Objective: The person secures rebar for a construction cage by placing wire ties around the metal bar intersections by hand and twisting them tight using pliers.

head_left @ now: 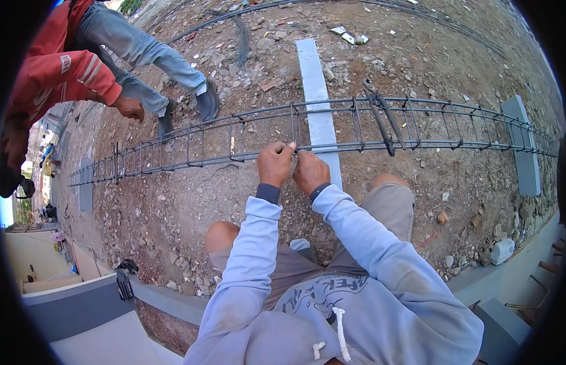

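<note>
A long steel rebar cage [210, 160] with square stirrups stretches across the view in front of me. My left hand [275, 163] is closed at its near bar, thumb and fingers pinched beside a stirrup. Right beside it, my right hand [311, 172] is also closed, its fingertips at the same joint. Whatever sits between the fingertips is too small or hidden to make out. A pair of dark, worn pincers [385, 118] lies across the cage to the right of my hands, handles toward me.
Beneath the cage lie a pale board [314, 70], a grey block [522, 155] at right and another block [85, 193] at left. A co-worker in a red sleeve [76, 78] bends over the left part. Thin rods [241, 41] lie on the stony ground behind.
</note>
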A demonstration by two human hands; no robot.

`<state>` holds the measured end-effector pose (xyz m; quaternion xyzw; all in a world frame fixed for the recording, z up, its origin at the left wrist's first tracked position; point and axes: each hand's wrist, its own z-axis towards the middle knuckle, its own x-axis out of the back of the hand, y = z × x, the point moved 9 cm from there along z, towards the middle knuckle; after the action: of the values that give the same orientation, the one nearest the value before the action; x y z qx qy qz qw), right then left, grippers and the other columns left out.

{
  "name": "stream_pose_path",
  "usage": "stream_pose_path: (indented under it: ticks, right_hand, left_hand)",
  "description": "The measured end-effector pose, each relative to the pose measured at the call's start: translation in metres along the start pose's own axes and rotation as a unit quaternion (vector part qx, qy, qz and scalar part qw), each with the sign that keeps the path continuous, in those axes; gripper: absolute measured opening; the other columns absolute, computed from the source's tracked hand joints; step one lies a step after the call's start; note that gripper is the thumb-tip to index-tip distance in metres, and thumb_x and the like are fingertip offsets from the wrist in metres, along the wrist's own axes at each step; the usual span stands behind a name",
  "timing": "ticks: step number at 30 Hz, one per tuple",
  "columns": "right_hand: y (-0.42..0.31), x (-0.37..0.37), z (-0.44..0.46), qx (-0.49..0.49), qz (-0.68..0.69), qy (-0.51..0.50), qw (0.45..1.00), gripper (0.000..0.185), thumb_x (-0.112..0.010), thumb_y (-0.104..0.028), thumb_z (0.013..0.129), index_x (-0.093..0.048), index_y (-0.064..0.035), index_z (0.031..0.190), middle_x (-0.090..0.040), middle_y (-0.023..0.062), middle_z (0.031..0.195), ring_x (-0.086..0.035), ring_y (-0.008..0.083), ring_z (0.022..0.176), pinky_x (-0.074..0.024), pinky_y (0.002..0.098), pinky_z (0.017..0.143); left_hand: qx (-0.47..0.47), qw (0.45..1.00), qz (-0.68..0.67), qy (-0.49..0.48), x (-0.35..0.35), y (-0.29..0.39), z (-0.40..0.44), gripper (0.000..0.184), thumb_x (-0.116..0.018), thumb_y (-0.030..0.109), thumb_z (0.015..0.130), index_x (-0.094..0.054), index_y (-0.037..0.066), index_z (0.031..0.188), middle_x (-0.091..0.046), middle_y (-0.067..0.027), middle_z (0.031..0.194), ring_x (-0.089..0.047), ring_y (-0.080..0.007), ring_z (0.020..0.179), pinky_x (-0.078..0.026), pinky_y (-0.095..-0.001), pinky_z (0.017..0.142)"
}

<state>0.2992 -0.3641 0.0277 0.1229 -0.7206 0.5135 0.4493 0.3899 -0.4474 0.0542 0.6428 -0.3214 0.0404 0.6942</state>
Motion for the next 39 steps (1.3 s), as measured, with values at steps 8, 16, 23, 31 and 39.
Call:
stream_pose_path:
  ticks: [8,16,23,31,39]
  right_hand:
    - [-0.009,0.014,0.01,-0.004,-0.051,-0.015,0.999,0.027,-0.049,-0.025,0.087,-0.062,-0.003,0.077,-0.063,0.022,0.071,-0.063,0.0382,0.069,-0.0497,0.0481,0.064]
    - [0.008,0.001,0.026,-0.032,0.06,-0.051,0.996,0.035,-0.05,-0.029,0.086,-0.065,0.0003,0.074,-0.062,0.0217,0.07,-0.061,0.0412,0.07,-0.0479,0.0456,0.066]
    - [0.025,-0.019,0.033,-0.193,0.124,-0.162,0.96,0.039,-0.047,-0.03,0.087,-0.066,0.0021,0.074,-0.065,0.0237,0.082,-0.063,0.0396,0.08,-0.0483,0.045,0.075]
    - [0.009,0.002,0.041,-0.116,-0.086,-0.075,0.987,0.036,-0.054,-0.031,0.084,-0.069,0.0006,0.076,-0.064,0.0225,0.075,-0.063,0.0375,0.075,-0.0502,0.043,0.071]
    - [-0.006,0.006,0.037,-0.098,-0.114,-0.087,0.985,0.039,-0.051,-0.032,0.085,-0.068,0.0029,0.081,-0.063,0.0254,0.085,-0.062,0.0408,0.083,-0.0485,0.0452,0.078]
  left_hand:
    - [0.147,0.932,-0.324,0.073,-0.024,-0.075,-0.04,0.019,-0.062,0.022,0.086,-0.067,0.004,0.083,-0.058,0.0011,0.071,-0.049,-0.0075,0.065,-0.037,-0.0221,0.059]
    - [0.236,0.809,-0.537,0.041,-0.074,-0.112,-0.031,0.019,-0.058,0.023,0.09,-0.062,0.006,0.097,-0.061,0.0006,0.08,-0.053,-0.0091,0.069,-0.039,-0.0232,0.061]
    - [0.267,0.745,-0.611,0.008,-0.095,-0.115,-0.029,0.012,-0.06,0.024,0.088,-0.06,0.011,0.089,-0.058,0.0044,0.071,-0.048,-0.0056,0.06,-0.033,-0.0216,0.055]
    - [0.31,0.731,-0.604,0.071,-0.104,-0.102,-0.022,0.012,-0.067,0.021,0.082,-0.06,0.01,0.084,-0.058,0.0045,0.067,-0.045,-0.004,0.049,-0.027,-0.0213,0.042]
    - [0.283,0.79,-0.541,0.06,-0.075,-0.083,-0.019,0.011,-0.061,0.012,0.083,-0.062,0.003,0.09,-0.063,-0.0039,0.078,-0.057,-0.0095,0.063,-0.041,-0.0225,0.052]
